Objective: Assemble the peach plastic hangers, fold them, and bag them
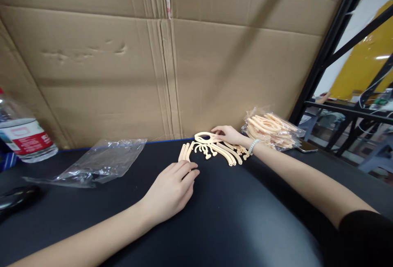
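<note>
A: State of the right hand?

B: The right hand [229,135] has its fingers at the near-right edge of the oval ring [202,142]. Whether they pinch it or merely rest on it, I cannot tell. The ring lies just left of those fingers.

A: And the left hand?

B: The left hand [173,191] is palm down, fingers bent, fingertips just beside the near ends of the pale strips [184,151]. The grip is hidden; I cannot tell whether anything is held.

A: Other loose parts?

B: The curved bars [227,155] fan out below the right hand, toward the wearer. The knobbed pieces [208,155] lie beyond the left fingertips and left of the curved bars. All are on the black table [230,218].

A: Surroundings?

B: The bagged parts [270,130] are to the right of the right hand, beyond the bracelet [253,147]. The clear bag [107,160] lies left of the left hand, well apart from the fingertips.

A: Assessment of handling?

B: In my judgement, the parts look slender, so light fingertip pressure on broad faces is advisable. The left hand should steady the strips without covering their ends. The right wrist should be lifted during any movement, since small pieces lie close beside it and could be swept aside.
</note>
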### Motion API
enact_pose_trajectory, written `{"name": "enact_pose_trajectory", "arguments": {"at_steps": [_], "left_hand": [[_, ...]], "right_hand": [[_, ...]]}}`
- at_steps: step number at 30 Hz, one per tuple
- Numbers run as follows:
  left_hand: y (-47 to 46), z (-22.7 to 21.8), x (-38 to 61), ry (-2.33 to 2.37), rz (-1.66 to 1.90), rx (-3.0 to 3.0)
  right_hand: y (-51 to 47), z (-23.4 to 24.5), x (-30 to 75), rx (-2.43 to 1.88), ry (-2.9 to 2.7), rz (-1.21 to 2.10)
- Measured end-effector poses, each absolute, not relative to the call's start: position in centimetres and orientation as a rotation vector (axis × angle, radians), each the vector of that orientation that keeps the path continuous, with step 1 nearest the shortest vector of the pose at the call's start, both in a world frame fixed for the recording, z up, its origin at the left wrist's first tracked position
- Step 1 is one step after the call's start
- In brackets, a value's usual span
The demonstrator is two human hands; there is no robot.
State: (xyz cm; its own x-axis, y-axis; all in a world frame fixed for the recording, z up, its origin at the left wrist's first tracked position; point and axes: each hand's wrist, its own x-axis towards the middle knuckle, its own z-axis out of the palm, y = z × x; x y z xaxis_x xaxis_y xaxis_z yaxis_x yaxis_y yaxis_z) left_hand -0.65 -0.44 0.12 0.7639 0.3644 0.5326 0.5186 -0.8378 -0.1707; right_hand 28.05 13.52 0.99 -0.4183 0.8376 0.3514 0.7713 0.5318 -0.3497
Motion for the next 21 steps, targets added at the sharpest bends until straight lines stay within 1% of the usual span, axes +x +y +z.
{"name": "enact_pose_trajectory", "arguments": {"at_steps": [4,9,14,17,21], "left_hand": [[-0.4,0.1,-0.6,-0.637,-0.703,-2.647],[-0.4,0.1,-0.6,-0.659,-0.711,-2.646],[-0.4,0.2,-0.6,-0.668,-0.693,-2.661],[-0.4,0.2,-0.6,-0.674,-0.710,-2.663],[-0.4,0.4,-0.6,-0.668,-0.769,-2.643]], "right_hand": [[14.7,0.4,28.4,-1.368,-2.191,0.228],[14.3,0.2,28.8,-1.408,-2.205,0.275],[13.3,-0.2,28.4,-1.436,-2.159,0.226],[12.7,0.5,28.0,-1.413,-2.067,0.160],[10.4,2.8,27.7,-1.322,-1.949,0.112]]}}
